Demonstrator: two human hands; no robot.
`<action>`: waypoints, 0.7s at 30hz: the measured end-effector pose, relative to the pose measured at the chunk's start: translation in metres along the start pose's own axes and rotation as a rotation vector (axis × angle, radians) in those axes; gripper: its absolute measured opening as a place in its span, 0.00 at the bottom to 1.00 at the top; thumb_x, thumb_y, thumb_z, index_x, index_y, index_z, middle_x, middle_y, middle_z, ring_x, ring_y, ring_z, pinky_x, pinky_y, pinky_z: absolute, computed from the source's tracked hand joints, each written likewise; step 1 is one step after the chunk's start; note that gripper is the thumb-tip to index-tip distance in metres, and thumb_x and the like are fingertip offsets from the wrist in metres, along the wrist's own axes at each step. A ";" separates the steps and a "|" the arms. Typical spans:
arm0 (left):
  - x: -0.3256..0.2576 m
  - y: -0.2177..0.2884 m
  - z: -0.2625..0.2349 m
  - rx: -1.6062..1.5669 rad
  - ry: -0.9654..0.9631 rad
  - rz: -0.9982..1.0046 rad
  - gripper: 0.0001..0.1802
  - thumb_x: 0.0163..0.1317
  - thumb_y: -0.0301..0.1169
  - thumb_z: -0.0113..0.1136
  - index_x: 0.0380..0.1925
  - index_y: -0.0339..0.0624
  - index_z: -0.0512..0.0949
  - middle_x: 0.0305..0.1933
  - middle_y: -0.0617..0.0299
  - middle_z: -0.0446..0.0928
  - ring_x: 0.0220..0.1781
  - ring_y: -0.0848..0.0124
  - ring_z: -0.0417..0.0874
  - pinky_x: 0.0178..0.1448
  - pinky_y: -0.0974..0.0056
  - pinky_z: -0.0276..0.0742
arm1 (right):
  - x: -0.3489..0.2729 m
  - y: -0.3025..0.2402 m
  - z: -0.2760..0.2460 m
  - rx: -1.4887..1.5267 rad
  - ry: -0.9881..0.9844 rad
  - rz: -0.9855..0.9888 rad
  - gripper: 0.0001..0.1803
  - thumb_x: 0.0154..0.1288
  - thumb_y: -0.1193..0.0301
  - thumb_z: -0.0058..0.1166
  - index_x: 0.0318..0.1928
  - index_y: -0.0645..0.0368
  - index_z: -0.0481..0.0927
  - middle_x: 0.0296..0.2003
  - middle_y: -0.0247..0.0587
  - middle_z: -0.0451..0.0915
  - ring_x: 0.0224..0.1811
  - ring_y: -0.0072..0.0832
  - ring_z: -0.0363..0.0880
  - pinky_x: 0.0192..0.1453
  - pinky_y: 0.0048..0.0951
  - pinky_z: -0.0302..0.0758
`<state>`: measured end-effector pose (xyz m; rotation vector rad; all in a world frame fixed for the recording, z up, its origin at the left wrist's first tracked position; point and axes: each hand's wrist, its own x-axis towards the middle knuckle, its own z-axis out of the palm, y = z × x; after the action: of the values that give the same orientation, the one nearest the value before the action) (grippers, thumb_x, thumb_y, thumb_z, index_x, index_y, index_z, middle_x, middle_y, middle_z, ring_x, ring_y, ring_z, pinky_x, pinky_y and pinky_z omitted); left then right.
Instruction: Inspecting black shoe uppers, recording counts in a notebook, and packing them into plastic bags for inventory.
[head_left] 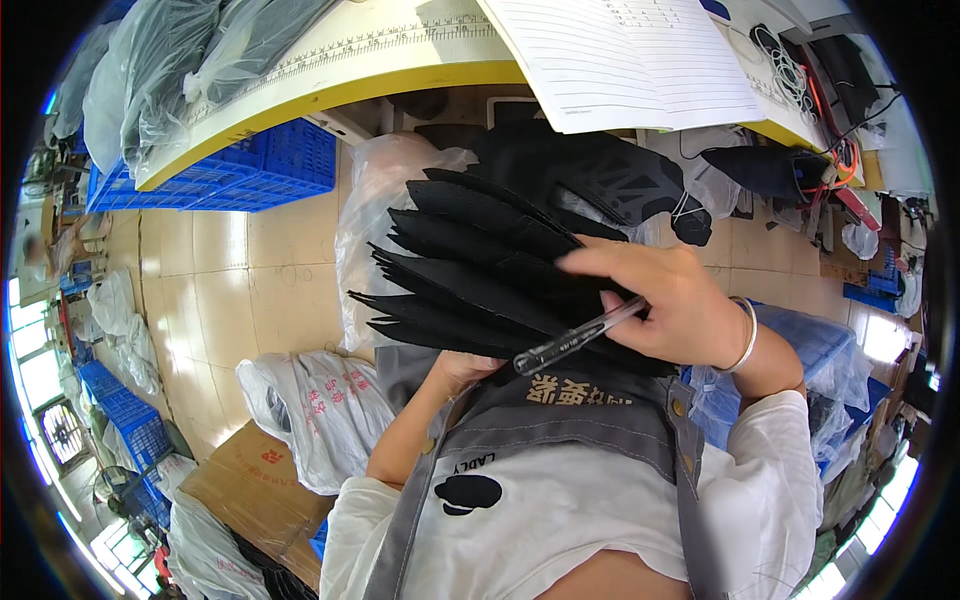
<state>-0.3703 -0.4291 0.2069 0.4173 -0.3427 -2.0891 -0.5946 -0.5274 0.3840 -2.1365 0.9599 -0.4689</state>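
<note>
Both hands grip a fanned stack of black fabric pieces (480,270) held up in front of the person's chest. Underneath, the left hand (462,368) supports the stack, its palm and fingers mostly hidden by the cloth, so only the heel of the hand and the bent forearm rising from the lower edge show. From above, the right hand (665,300) comes across, fingers curled over the top layers and thumb pressed near the edge; it also pinches a clear ballpoint pen (578,337) that lies slanted across the lower pieces. A silver bangle (745,335) circles the right wrist. Beyond the stack, a long worktable with a yellow edge (380,85) carries an open lined notebook (625,55) and clear bags of dark goods. Below it stand blue plastic crates (250,170) on a tan tiled floor (240,270), with white printed bags (315,410) and a cardboard box (250,480) near the person's left side.
</note>
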 end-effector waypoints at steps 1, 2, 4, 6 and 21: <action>0.002 0.002 0.005 -0.012 0.010 0.000 0.42 0.36 0.33 0.73 0.56 0.40 0.67 0.56 0.55 0.70 0.58 0.60 0.69 0.63 0.55 0.62 | 0.001 0.000 0.000 -0.027 0.009 -0.030 0.21 0.40 0.78 0.55 0.42 0.55 0.77 0.46 0.51 0.77 0.29 0.35 0.80 0.28 0.27 0.76; 0.003 0.003 0.009 -0.025 0.019 -0.001 0.41 0.36 0.31 0.73 0.55 0.39 0.67 0.54 0.55 0.71 0.57 0.61 0.71 0.62 0.56 0.63 | 0.003 0.001 0.000 -0.055 0.017 -0.061 0.22 0.40 0.78 0.55 0.43 0.53 0.77 0.46 0.52 0.77 0.30 0.35 0.80 0.28 0.27 0.76; 0.004 0.006 0.016 -0.049 0.041 0.001 0.39 0.35 0.26 0.72 0.54 0.38 0.69 0.52 0.56 0.73 0.54 0.62 0.73 0.61 0.58 0.66 | 0.003 0.006 -0.002 -0.060 -0.012 -0.080 0.21 0.42 0.78 0.55 0.42 0.54 0.77 0.46 0.52 0.77 0.31 0.37 0.81 0.30 0.27 0.76; 0.003 0.007 0.015 -0.060 0.052 0.004 0.38 0.35 0.24 0.72 0.53 0.38 0.69 0.51 0.56 0.74 0.53 0.62 0.74 0.60 0.58 0.67 | 0.003 0.007 -0.003 -0.067 -0.041 -0.100 0.20 0.43 0.78 0.55 0.42 0.55 0.77 0.46 0.53 0.77 0.32 0.38 0.81 0.31 0.27 0.76; 0.006 0.009 0.021 -0.005 -0.003 -0.014 0.44 0.37 0.24 0.71 0.59 0.35 0.62 0.58 0.55 0.68 0.62 0.62 0.66 0.68 0.58 0.56 | 0.009 0.004 -0.003 0.178 -0.025 0.039 0.19 0.41 0.67 0.68 0.33 0.62 0.76 0.26 0.39 0.75 0.26 0.29 0.72 0.30 0.24 0.67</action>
<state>-0.3752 -0.4376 0.2285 0.4151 -0.3368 -2.1043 -0.5928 -0.5372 0.3835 -1.9562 0.9089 -0.4889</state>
